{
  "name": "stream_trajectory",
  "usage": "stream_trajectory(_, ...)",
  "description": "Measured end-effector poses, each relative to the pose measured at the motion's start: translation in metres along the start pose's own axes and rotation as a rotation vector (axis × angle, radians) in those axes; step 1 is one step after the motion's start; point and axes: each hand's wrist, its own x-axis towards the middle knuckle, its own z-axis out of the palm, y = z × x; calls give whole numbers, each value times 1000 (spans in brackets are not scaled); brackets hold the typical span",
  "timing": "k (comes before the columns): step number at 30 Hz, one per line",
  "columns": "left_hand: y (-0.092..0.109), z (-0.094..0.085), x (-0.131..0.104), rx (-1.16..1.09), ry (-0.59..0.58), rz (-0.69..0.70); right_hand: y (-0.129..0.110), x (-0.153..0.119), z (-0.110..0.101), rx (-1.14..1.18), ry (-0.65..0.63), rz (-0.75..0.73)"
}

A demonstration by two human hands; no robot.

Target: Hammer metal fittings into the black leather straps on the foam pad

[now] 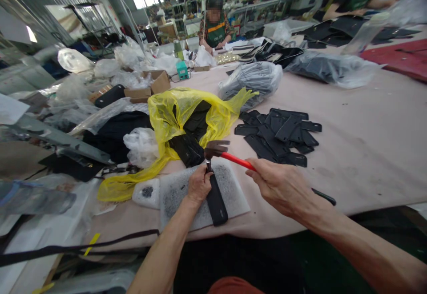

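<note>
With the black strip point(217, 203) being taken as the clock's centre, its flat length is being supported by a white speckled pad point(234, 192) at the near edge of the table point(353, 138). At the strip's far end, toward twelve o'clock, a metal punch point(208, 164) is being held upright by the left hand point(199, 183), whose fingers are being curled tightly around it; the punch's foot is being hidden by them. At one to two o'clock, the red handle of a hammer point(237, 159) is being gripped by the right hand point(276, 180), closed in a full fist. The hammer's head is being held directly over the punch's top; whether contact is being made cannot be told.

At two o'clock, a loose pile of black pieces point(280, 134) is being borne by the table. At eleven o'clock, more dark pieces are being partly wrapped by a yellow plastic bag point(167, 114). Farther out, between twelve and one, grey items are being enclosed by a clear bag point(251, 80). At nine o'clock, a small white block point(147, 192) is being placed beside the pad. Far off at twelve, the opposite side is being occupied by a co-worker point(215, 31).
</note>
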Motion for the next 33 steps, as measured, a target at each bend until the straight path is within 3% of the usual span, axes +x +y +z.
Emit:
stream_trajectory(4, -1, 0, -1, -7, 2, -6, 13, -9, 22, 155, 7, 201)
stream_trajectory(8, -3, 0, -3, -48, 24, -43, 42, -27, 70, 176, -124, 466)
stream_trajectory(10, -6, 0, -3, -85, 33, -57, 52, -34, 91, 75, -173, 511)
stream_trajectory(13, -8, -1, -3, -136, 41, -87, 49, -35, 107, -127, -69, 411)
stream_trajectory(16, -8, -3, -3, -165, 45, -132, 22, -29, 111, -106, 23, 228)
stream_trajectory(21, -3, -5, -2, -171, 30, -165, -34, -30, 131, 79, -167, -54)
stream_trajectory(26, -4, -7, -2, -186, 136, -260, -49, -45, 153, 61, -189, -35)
stream_trajectory(29, -7, -10, -1, -186, 225, -350, -47, -47, 155, 51, -193, -33)
stream_trajectory(33, -6, -12, -2, -219, 232, -366, -47, -43, 152, 57, -209, -29)
